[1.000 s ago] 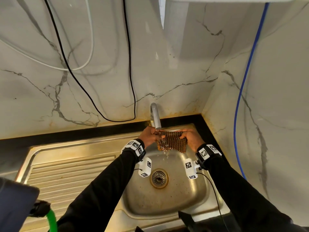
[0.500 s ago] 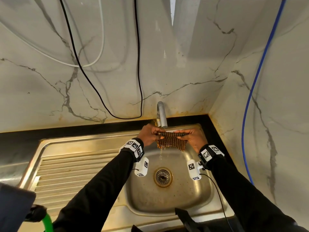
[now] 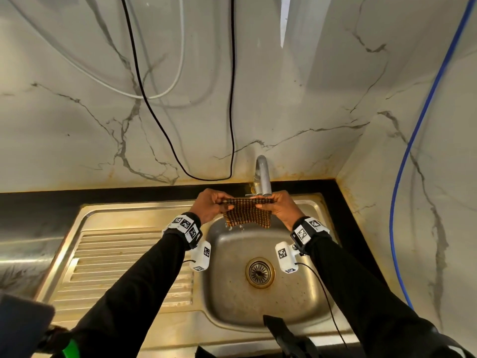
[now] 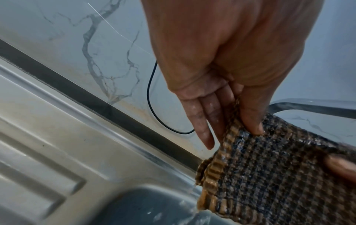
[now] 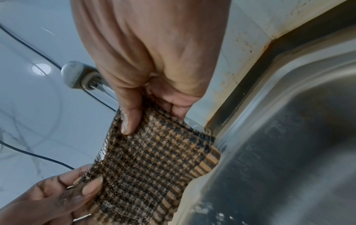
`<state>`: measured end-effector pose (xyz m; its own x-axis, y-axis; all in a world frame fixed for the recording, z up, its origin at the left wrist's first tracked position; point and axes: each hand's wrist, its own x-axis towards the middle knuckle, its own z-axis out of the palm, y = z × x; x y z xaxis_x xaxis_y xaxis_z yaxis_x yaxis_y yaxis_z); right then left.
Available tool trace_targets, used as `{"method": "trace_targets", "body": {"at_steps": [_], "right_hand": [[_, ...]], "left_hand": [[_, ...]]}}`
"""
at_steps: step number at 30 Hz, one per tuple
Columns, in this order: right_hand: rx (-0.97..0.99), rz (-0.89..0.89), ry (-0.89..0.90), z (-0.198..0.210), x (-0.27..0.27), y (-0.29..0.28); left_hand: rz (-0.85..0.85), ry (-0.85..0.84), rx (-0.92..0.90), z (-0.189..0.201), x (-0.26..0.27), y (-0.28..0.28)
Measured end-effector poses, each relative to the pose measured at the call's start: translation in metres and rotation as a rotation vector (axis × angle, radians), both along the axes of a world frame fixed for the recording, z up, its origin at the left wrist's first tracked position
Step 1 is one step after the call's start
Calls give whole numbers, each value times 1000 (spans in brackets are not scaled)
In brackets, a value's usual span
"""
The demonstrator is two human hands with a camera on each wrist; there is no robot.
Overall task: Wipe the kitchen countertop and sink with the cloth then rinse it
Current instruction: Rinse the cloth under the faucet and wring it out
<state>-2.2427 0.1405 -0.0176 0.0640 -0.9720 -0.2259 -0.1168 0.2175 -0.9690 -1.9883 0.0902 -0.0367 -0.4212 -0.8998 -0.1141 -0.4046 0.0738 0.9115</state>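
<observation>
Now held over the back edge of the sink basin [image 3: 296, 301], right under the spout of the grey tap [image 3: 263, 177]: a small woven cloth [image 3: 249, 211], checked in dark brown and tan, with a ribbed tan border along its hem. Soaked and glistening, threads dark with water, drops falling from its lower edge toward the basin. Stretched flat between both hands, top edge level, body hanging down. Left hand [image 3: 210, 206] pinching the cloth's left top corner, thumb on the near face and fingers behind; in the left wrist view the fingers [image 4: 204, 121] wet and nearly straight behind the weave. Right hand [image 3: 280, 206] pinching the right top corner the same way, thumb pressed onto the checked face, other fingers curled behind. Round drain strainer [image 3: 260, 272] in the middle of the basin, well below the cloth. Ribbed draining board [image 3: 124, 259] to the left. Black countertop [image 3: 103, 200] strip along the back edge, veined marble wall [image 3: 309, 112] above, black cable [image 3: 232, 99] looping down it.
</observation>
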Motion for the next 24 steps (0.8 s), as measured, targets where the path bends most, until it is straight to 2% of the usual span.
{"method": "trace_targets", "body": {"at_steps": [6, 12, 17, 20, 24], "right_hand": [[37, 43, -27, 0, 1, -1], [28, 53, -49, -1, -18, 14], [49, -67, -110, -7, -40, 14], [33, -113, -91, -6, -51, 15], [-22, -152, 39, 6, -60, 23]], "left_hand": [[39, 31, 47, -3, 3, -2], [19, 10, 151, -8, -23, -1], [45, 169, 313, 0, -58, -5], [-15, 173, 285, 3, -75, -3], [-83, 55, 170, -2, -86, -5]]}}
